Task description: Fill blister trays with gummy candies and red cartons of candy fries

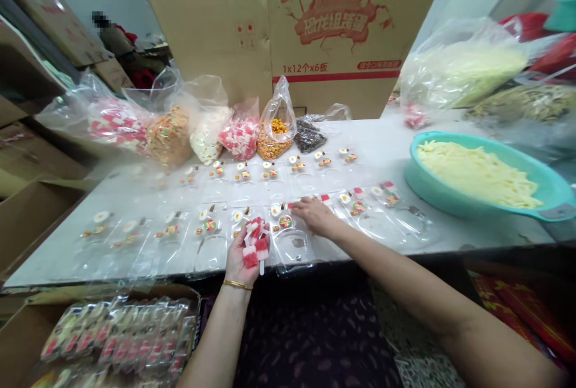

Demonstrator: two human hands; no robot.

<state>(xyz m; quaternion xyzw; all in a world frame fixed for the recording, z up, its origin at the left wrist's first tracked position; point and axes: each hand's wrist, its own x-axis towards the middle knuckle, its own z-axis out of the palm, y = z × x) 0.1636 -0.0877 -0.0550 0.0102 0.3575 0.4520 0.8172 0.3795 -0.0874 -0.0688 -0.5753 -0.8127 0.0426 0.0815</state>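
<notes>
My left hand (243, 256) is closed around several red-and-white popsicle-shaped candies (255, 250) with white sticks, palm turned up at the table's front edge. My right hand (314, 215) reaches into a clear plastic tray (291, 243), its fingertips on a red popsicle-shaped candy (290, 205). Beside it in that tray lie a fried-egg candy (276, 210) and a round pizza-like candy (285, 222). Trays to the right show red popsicle-shaped candies (358, 192) in place; part of the one behind my right hand is hidden.
Bags of candy, one with yellow pieces (274, 139), line the table's back before a large carton (337, 28). A turquoise basin (450, 199) of pale yellow strips stands right. A box of packed trays (135, 334) sits below left. A person (114, 37) is far back left.
</notes>
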